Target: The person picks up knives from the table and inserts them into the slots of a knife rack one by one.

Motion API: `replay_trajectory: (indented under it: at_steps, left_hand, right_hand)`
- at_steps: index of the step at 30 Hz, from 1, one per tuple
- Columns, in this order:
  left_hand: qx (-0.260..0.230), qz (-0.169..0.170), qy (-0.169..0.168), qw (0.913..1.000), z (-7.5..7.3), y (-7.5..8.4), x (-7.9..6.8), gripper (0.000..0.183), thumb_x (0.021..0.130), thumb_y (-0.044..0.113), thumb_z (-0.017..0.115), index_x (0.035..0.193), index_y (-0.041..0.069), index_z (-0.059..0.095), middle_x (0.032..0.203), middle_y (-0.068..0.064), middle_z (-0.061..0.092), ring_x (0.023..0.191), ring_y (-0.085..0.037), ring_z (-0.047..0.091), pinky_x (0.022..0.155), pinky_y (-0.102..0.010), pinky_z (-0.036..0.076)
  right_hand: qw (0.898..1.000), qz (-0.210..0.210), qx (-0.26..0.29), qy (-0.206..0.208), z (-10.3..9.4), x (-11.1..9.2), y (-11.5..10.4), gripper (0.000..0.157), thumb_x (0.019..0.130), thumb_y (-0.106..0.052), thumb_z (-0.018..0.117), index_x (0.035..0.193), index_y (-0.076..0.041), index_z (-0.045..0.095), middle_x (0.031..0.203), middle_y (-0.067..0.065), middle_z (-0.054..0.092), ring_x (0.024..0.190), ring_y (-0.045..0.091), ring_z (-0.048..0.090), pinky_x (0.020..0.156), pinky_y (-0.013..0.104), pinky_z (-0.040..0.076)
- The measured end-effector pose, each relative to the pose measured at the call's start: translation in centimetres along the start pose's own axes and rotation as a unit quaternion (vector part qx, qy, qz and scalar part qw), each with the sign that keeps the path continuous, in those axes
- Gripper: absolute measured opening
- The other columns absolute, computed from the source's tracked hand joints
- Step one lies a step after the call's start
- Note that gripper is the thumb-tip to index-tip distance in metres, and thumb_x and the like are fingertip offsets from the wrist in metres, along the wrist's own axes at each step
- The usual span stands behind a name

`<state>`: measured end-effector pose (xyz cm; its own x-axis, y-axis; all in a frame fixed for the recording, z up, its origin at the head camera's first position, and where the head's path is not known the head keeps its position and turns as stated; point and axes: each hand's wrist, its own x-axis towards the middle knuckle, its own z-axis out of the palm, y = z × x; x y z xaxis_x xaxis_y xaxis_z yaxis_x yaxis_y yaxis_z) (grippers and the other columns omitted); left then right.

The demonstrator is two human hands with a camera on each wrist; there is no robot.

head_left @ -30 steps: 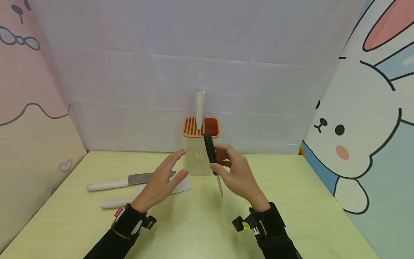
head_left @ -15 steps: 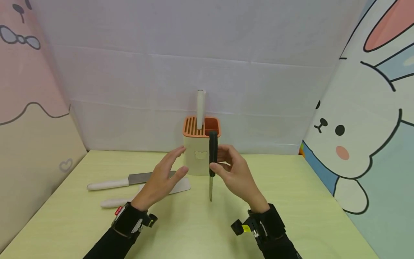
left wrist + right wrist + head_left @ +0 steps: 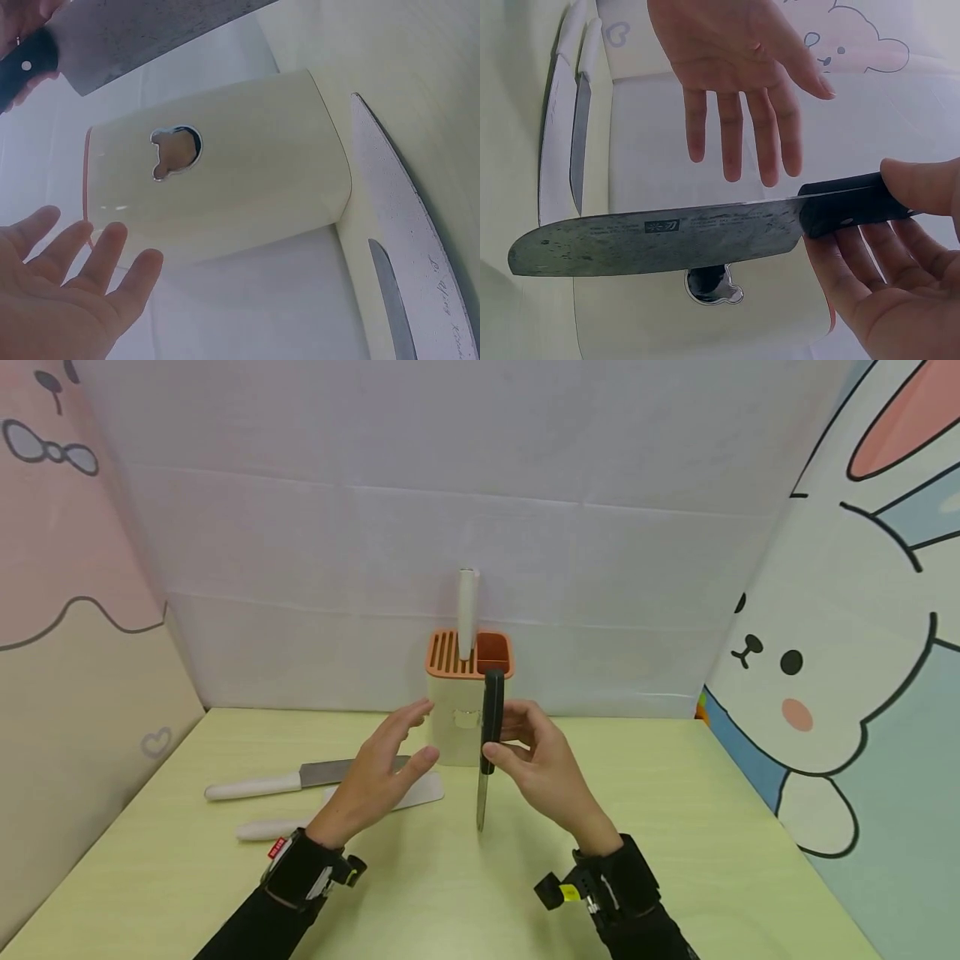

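Grip on the handle, a person's right hand (image 3: 542, 768) pinches a black-handled knife (image 3: 652, 240), blade down, in front of a knife holder, while the left hand (image 3: 372, 781) spreads wide beside it. Behind them stretches one white backdrop (image 3: 300, 552), above one pale yellow desk (image 3: 435, 893). One cream holder (image 3: 450, 718) with a slotted orange top stands near the backdrop; one white handle (image 3: 467, 610) rises upright from its slots. Two white-handled knives lie on the desk at left, near each other: a broad one (image 3: 423, 790), partly behind the left hand, and a slimmer one (image 3: 255, 787). Cursive script (image 3: 446, 307) runs along the broad blade, too faint to read with certainty. One bear-shaped window (image 3: 178, 152) marks the holder's front. Smallest are a dark rectangular stamp (image 3: 662, 226) on the gripped blade, flanked by illegible fine print, and one red tag (image 3: 277, 847) on the left wristband, its lettering unreadable.
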<state>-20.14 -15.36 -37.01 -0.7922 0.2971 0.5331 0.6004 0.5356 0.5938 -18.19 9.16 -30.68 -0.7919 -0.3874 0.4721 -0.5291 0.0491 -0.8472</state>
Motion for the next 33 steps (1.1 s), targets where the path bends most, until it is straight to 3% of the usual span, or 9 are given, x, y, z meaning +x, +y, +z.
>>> replay_trajectory:
  at_steps: [3,8,15,24,33]
  left_hand:
    - [-0.018,0.008,0.000,0.9998,0.1,0.2,0.1,0.058,0.097,0.040,0.055,0.148,0.031,0.030,0.146,0.006,0.035,0.124,-0.013,0.039,0.097,-0.046,0.042]
    - [-0.046,0.029,0.018,0.9983,0.3,0.6,0.4,0.057,0.096,0.034,0.058,0.146,0.022,0.034,0.142,-0.001,0.040,0.121,-0.017,0.044,0.095,-0.046,0.045]
    - [-0.104,0.032,0.032,0.9935,0.3,1.6,1.2,0.050,0.098,0.030,0.056,0.144,0.025,0.037,0.138,0.004,0.045,0.118,-0.013,0.047,0.095,-0.047,0.044]
    - [-0.160,0.030,0.023,0.9863,-0.7,7.1,3.0,0.047,0.098,0.014,0.055,0.143,0.010,0.039,0.132,-0.006,0.049,0.114,-0.021,0.051,0.096,-0.042,0.044]
    - [-0.177,0.036,0.026,0.9831,-0.6,9.4,4.9,0.043,0.098,0.017,0.055,0.137,0.005,0.043,0.129,-0.007,0.050,0.108,-0.020,0.052,0.095,-0.043,0.043]
  right_hand:
    - [1.000,-0.001,0.004,0.001,0.0,0.0,0.0,0.040,0.090,0.003,0.062,0.127,0.001,0.046,0.112,0.018,0.055,0.101,0.033,0.056,0.084,0.032,0.052]
    - [1.000,-0.003,0.009,-0.002,0.1,0.0,0.0,0.040,0.090,0.005,0.062,0.126,0.002,0.046,0.113,0.020,0.054,0.101,0.034,0.055,0.085,0.034,0.052]
    - [1.000,0.004,0.011,0.002,0.3,0.0,-0.3,0.040,0.090,0.005,0.062,0.126,0.001,0.046,0.113,0.019,0.055,0.102,0.033,0.055,0.086,0.034,0.052]
    - [1.000,-0.007,0.020,-0.002,0.4,0.0,-0.2,0.040,0.089,0.006,0.062,0.126,0.001,0.046,0.113,0.018,0.054,0.102,0.034,0.055,0.086,0.033,0.052]
    - [1.000,-0.007,0.021,-0.005,0.6,-0.1,-0.1,0.040,0.089,0.006,0.062,0.125,0.000,0.047,0.112,0.017,0.054,0.101,0.033,0.056,0.086,0.034,0.052]
